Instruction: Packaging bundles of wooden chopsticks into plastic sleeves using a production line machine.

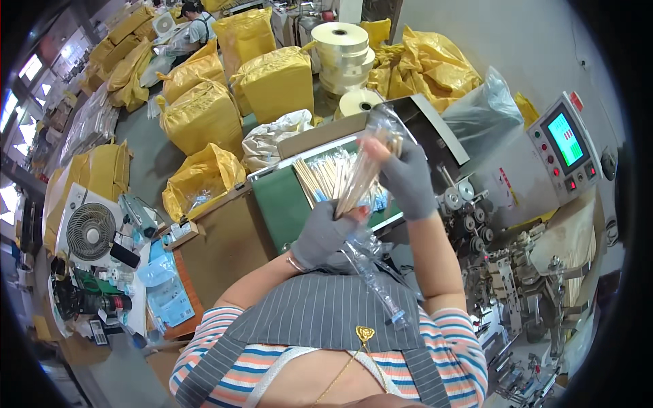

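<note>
Both my hands wear grey gloves with bare fingertips. Between them is a tilted bundle of thin wooden sticks in clear plastic wrappers (359, 180). The fingers of my left hand (322, 234) close round its lower end, while my right hand (408, 178) grips it near the top. A strip of clear plastic wrapping (375, 285) hangs below my hands across the striped apron. Behind the bundle, more wrapped sticks (320, 178) with blue ends lie in a row on a green surface (272, 211). My hands hide some of them.
A machine with rollers (469, 211) and a control screen (566, 139) stands at right. Brown cardboard (228, 234) lies left of the green surface. Farther left are a fan (92, 231) and a cluttered table. Yellow sacks (275, 81), film rolls (340, 51) and another person (199, 27) are beyond.
</note>
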Demonstrator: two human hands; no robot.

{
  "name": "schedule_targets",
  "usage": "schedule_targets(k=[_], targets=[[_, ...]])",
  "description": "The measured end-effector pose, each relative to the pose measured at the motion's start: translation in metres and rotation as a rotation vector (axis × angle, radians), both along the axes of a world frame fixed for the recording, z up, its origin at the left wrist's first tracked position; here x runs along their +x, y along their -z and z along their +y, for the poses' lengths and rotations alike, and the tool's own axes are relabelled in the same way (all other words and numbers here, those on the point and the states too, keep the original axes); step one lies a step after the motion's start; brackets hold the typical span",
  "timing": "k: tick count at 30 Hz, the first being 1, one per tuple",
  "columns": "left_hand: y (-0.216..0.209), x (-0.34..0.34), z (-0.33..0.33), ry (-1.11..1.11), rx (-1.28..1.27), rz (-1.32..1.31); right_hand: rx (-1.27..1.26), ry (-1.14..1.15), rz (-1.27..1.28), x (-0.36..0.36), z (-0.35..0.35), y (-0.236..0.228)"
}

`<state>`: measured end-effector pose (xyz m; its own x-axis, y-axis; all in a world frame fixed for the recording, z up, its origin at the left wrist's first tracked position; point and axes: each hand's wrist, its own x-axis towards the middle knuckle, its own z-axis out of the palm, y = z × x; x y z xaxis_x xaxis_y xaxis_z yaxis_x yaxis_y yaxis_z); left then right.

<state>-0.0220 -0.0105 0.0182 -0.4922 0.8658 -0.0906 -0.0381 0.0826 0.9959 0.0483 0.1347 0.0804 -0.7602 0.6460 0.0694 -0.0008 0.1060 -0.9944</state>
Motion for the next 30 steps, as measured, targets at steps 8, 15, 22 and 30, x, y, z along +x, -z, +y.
schedule_targets(k=[8, 15, 22, 30], targets=[[0.030, 0.010, -0.001, -0.164, 0.369, -0.422, 0.260, 0.017, 0.152, -0.004, -0.043, 0.036], [0.031, -0.004, -0.009, -0.070, 0.297, -0.312, 0.317, -0.121, 0.050, 0.020, -0.052, 0.066], [0.002, -0.005, -0.003, 0.118, 0.141, 0.022, -0.024, 0.063, 0.339, 0.022, -0.019, 0.019], [-0.001, 0.003, -0.003, 0.245, 0.073, -0.179, -0.023, -0.063, 0.169, 0.015, 0.008, -0.008]])
